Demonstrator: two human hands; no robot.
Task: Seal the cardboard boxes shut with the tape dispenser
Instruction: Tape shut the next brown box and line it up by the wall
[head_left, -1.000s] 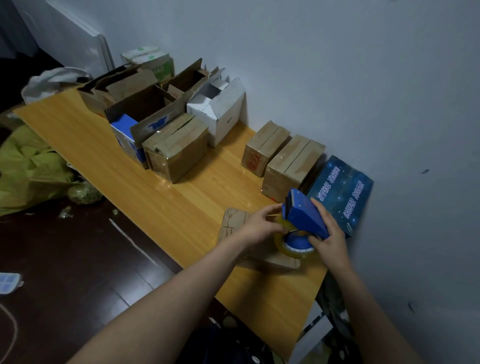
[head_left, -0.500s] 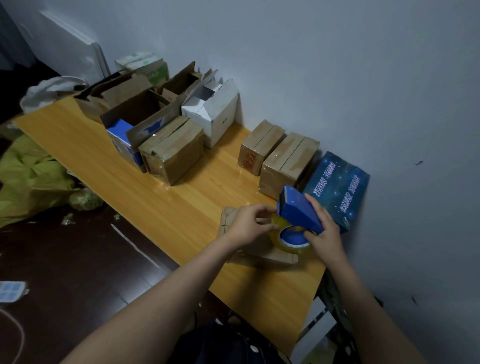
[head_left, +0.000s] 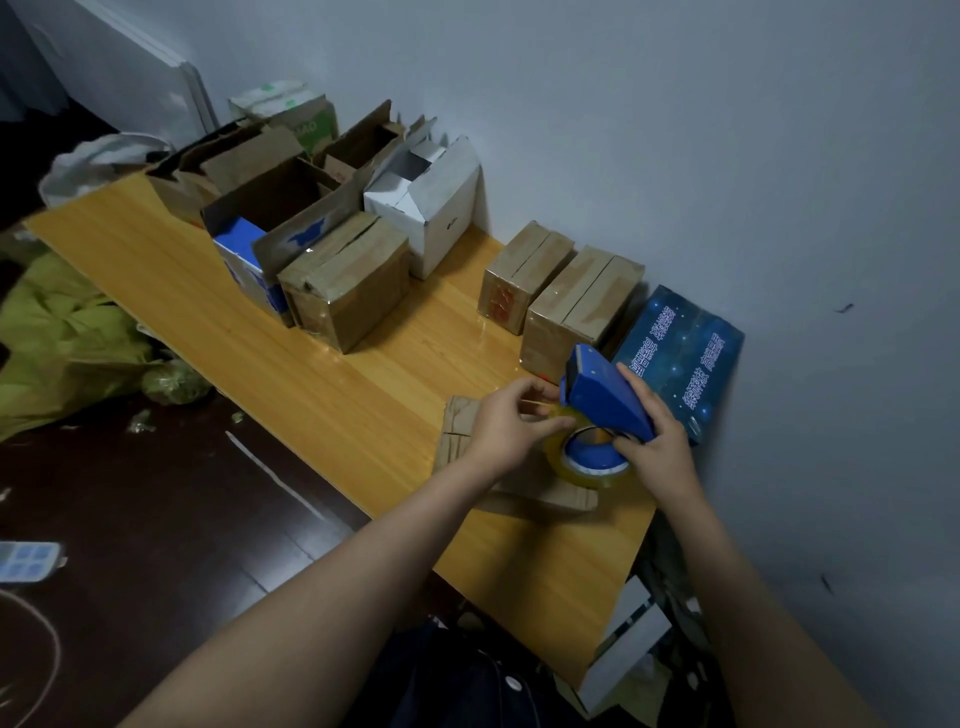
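A blue tape dispenser (head_left: 605, 392) with a yellowish roll of clear tape (head_left: 571, 465) is held over a flat cardboard box (head_left: 462, 431) near the table's front right. My right hand (head_left: 655, 447) grips the dispenser's body from the right. My left hand (head_left: 511, 423) pinches the tape end at the dispenser's mouth. Two closed brown boxes (head_left: 527, 275) (head_left: 582, 306) and a dark blue printed box (head_left: 680, 358) stand behind, along the wall.
A wooden table (head_left: 311, 374) runs along a grey wall. At its far end stand a taped brown box (head_left: 345, 286), a white box (head_left: 431, 208) and several open cartons (head_left: 270, 202). Green bags (head_left: 57, 338) lie on the dark floor to the left.
My left hand's fingers have shifted on the tape end at the dispenser's mouth. The dispenser has stayed over the flat box, and the view has shifted slightly.
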